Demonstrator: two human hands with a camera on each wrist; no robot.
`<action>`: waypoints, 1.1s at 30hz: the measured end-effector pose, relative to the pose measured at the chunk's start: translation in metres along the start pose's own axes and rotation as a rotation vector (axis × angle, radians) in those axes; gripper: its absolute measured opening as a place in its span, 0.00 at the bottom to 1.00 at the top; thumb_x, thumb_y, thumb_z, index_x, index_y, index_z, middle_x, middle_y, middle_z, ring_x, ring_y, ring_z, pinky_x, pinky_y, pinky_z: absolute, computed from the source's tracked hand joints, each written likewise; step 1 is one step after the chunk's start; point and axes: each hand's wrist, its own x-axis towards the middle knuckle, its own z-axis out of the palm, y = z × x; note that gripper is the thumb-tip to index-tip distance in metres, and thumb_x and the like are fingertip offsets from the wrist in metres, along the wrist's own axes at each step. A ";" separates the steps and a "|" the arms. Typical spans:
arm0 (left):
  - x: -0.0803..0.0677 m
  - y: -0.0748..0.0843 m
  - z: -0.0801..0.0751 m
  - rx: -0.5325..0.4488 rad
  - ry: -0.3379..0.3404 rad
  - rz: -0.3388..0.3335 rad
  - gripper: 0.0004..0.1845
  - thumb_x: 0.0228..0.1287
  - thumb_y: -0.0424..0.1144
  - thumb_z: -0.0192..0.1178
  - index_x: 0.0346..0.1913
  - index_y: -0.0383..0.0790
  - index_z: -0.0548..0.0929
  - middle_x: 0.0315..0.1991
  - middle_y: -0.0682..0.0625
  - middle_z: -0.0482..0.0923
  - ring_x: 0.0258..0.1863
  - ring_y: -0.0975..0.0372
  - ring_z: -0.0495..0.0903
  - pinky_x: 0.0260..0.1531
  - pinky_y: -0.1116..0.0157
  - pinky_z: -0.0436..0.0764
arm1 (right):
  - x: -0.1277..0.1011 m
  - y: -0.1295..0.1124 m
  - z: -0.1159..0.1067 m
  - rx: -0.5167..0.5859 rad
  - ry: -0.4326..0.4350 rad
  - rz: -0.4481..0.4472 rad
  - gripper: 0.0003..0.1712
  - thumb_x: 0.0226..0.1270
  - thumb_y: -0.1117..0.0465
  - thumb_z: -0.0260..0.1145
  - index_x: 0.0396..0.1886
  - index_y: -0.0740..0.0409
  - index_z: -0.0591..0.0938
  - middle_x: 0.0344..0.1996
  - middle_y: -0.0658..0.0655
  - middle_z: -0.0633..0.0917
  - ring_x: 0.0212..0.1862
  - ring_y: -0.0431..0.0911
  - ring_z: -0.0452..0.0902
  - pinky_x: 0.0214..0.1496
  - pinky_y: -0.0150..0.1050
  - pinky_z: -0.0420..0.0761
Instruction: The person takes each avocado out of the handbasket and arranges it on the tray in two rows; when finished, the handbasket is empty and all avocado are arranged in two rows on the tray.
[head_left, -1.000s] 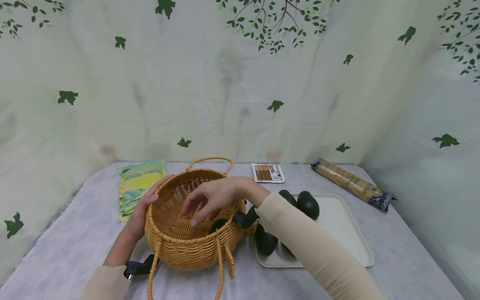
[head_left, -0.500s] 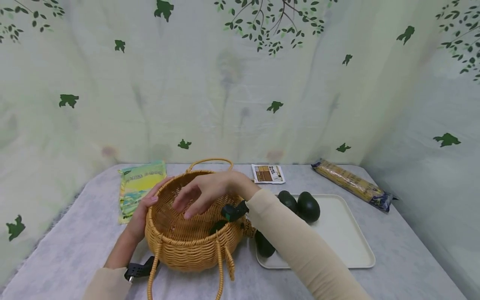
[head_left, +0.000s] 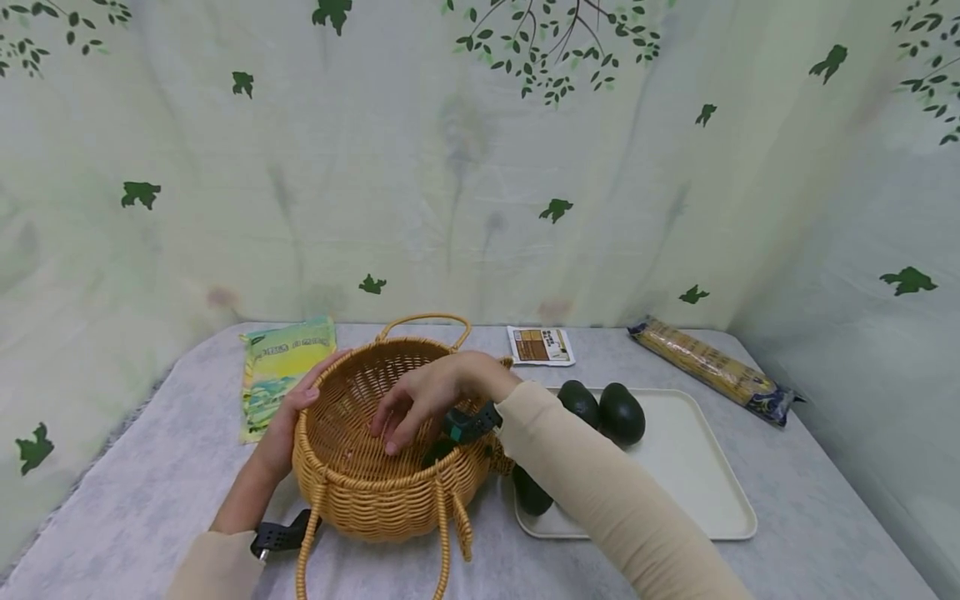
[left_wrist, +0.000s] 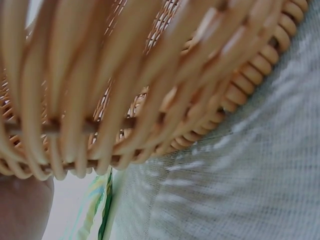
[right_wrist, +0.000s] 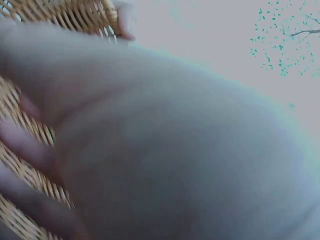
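A round wicker basket [head_left: 382, 508] with looped handles stands in the middle of the head view. My left hand [head_left: 288, 417] holds its left side, the thumb at the rim; the weave fills the left wrist view. Inside the basket's opening my right hand [head_left: 420, 404] reaches down, its fingers loosely bent with nothing between them. In the right wrist view those fingers [right_wrist: 25, 145] show against the weave. Beside that wrist a dark avocado [head_left: 437, 452] lies in the basket, partly hidden. More avocados [head_left: 622, 414] rest on a white tray [head_left: 697, 467] at right, some behind the right sleeve.
A green and yellow packet [head_left: 285, 371] lies behind the left hand. At the back are a small white and brown sachet [head_left: 540, 346] and, farther right, a long yellow and blue packet [head_left: 708, 367]. A leaf-printed cloth [head_left: 487, 167] hangs behind the table.
My right hand moved left over the basket, then back right and lower inside it, its fingers pointing further down. The left hand keeps its place at the rim.
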 end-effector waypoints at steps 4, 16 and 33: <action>0.001 0.000 0.001 0.001 -0.004 -0.001 0.32 0.79 0.44 0.30 0.83 0.47 0.52 0.75 0.54 0.61 0.72 0.61 0.66 0.62 0.65 0.74 | 0.000 0.000 0.002 0.114 -0.045 0.077 0.31 0.73 0.54 0.68 0.73 0.53 0.74 0.54 0.47 0.82 0.53 0.46 0.84 0.48 0.40 0.85; 0.000 0.004 0.004 0.022 0.011 -0.024 0.33 0.78 0.46 0.30 0.84 0.47 0.51 0.74 0.56 0.59 0.72 0.61 0.65 0.62 0.65 0.74 | -0.002 0.000 0.005 0.078 0.025 0.047 0.33 0.72 0.49 0.68 0.74 0.48 0.74 0.56 0.46 0.83 0.56 0.39 0.81 0.53 0.37 0.81; -0.001 0.003 0.002 0.017 0.015 -0.020 0.33 0.78 0.46 0.30 0.84 0.47 0.51 0.74 0.57 0.60 0.71 0.62 0.66 0.61 0.65 0.75 | 0.005 0.002 0.005 -0.026 -0.077 0.000 0.39 0.65 0.60 0.75 0.75 0.51 0.72 0.65 0.50 0.80 0.65 0.39 0.75 0.61 0.30 0.75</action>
